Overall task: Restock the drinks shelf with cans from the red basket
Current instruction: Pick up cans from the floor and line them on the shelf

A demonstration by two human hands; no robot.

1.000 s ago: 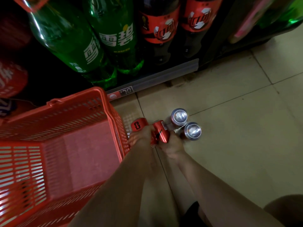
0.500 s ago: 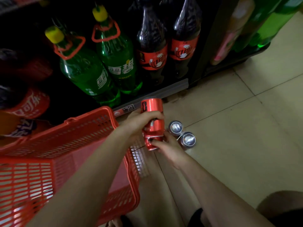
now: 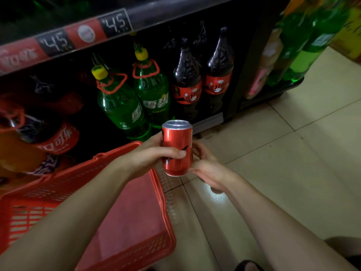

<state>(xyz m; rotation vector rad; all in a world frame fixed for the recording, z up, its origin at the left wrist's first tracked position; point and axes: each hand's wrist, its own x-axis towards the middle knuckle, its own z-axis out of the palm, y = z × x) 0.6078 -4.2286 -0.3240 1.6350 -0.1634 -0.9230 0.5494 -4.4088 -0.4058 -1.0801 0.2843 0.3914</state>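
Red can [image 3: 177, 147] upright at frame centre, left hand [image 3: 150, 156] wrapped around it, likely for shelving; right hand [image 3: 207, 165] curled behind, possibly gripping another can, cannot tell; red basket [image 3: 109, 208] lower left below drinks shelf [image 3: 125, 24].

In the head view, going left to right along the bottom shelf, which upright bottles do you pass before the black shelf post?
Green bottle with yellow cap → second green bottle with yellow cap → dark cola bottle with red label → second dark cola bottle with red label → black shelf post.
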